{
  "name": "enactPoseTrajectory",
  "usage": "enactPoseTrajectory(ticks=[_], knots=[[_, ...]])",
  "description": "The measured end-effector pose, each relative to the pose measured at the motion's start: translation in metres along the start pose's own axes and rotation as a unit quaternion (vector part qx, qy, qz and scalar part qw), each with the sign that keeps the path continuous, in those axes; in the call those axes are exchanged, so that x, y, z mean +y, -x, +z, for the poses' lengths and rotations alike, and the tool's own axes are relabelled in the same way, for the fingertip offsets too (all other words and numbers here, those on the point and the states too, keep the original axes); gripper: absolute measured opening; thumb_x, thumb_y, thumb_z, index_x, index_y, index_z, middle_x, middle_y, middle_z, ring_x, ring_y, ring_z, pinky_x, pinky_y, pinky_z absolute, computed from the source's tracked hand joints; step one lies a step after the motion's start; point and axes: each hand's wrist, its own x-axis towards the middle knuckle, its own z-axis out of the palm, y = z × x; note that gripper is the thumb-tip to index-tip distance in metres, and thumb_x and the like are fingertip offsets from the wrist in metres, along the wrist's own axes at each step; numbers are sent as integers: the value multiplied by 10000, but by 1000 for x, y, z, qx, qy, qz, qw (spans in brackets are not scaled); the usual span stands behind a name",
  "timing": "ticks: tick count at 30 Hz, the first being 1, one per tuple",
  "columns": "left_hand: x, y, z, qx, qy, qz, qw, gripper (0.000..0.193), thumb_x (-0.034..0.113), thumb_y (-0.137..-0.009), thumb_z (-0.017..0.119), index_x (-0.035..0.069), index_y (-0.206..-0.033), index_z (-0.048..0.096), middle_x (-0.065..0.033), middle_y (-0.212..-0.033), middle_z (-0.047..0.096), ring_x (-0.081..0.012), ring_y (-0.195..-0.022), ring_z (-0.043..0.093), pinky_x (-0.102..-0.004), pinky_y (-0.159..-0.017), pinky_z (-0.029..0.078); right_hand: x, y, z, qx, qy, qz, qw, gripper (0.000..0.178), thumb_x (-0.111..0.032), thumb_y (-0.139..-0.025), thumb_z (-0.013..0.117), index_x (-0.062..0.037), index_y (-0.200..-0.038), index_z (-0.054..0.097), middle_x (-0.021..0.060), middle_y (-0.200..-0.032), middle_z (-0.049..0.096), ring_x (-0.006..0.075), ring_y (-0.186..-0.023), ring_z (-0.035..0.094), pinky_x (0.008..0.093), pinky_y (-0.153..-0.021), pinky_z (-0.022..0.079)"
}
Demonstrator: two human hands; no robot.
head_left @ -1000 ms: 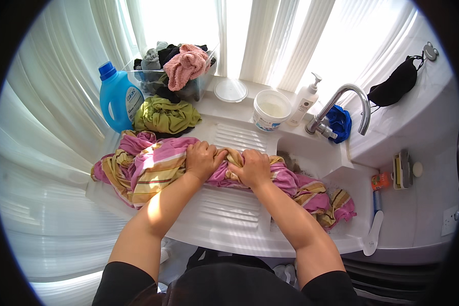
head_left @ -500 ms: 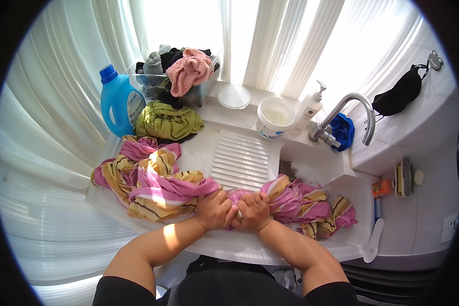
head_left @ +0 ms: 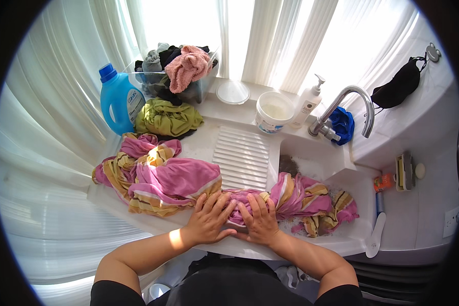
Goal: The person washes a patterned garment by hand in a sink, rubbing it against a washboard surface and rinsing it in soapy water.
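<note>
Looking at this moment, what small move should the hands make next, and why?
Probably push the striped cloth forward over the washboard ridges: the left hand and right hand rest on it, fingers extended, near the sink's front edge, with ridges exposed just beyond.

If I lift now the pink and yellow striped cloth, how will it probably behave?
The striped cloth will probably sag and flop, since it lies in loose folds and twists. It may be heavy for its size: it is long and bunched, and its right end lies in the basin, probably wet. That end could be slippery too, with apparent suds beside it.
</note>
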Motion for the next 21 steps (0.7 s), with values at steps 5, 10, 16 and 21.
enactPoseTrajectory(ticks=[5,10,16,21], knots=[[-24,-48,35,4,33,-69,997,404,433,-911,571,55,-999,682,-111,-1027,640,-312,-1033,566,-480,-950,337,33,-40,39,-6,24,-3,1000,503,-539,-715,671,-87,-930,627,111,-986,619,269,-875,575,451,-839,397],[-61,-97,48,33,90,-60,994,326,264,-930,537,30,-734,648,-138,-714,643,-339,-690,592,-475,-674,405,63,-79,46,-79,-66,48,994,424,-452,-733,646,-35,-813,667,167,-802,676,321,-737,627,418,-738,471],[-85,-126,59,-91,82,-188,975,379,388,-928,570,27,-971,678,-193,-788,674,-386,-793,646,-512,-744,483,81,-128,28,-276,-147,260,914,521,-427,-820,590,72,-943,673,291,-966,673,410,-957,645,489,-839,498],[-99,-93,24,-78,107,-76,988,783,646,-798,652,57,-1302,535,-208,-1154,639,-377,-1160,559,-584,-1069,344,85,-102,22,-142,-179,215,949,494,-456,-868,601,-12,-1070,682,198,-1084,678,399,-1002,628,466,-909,486]])
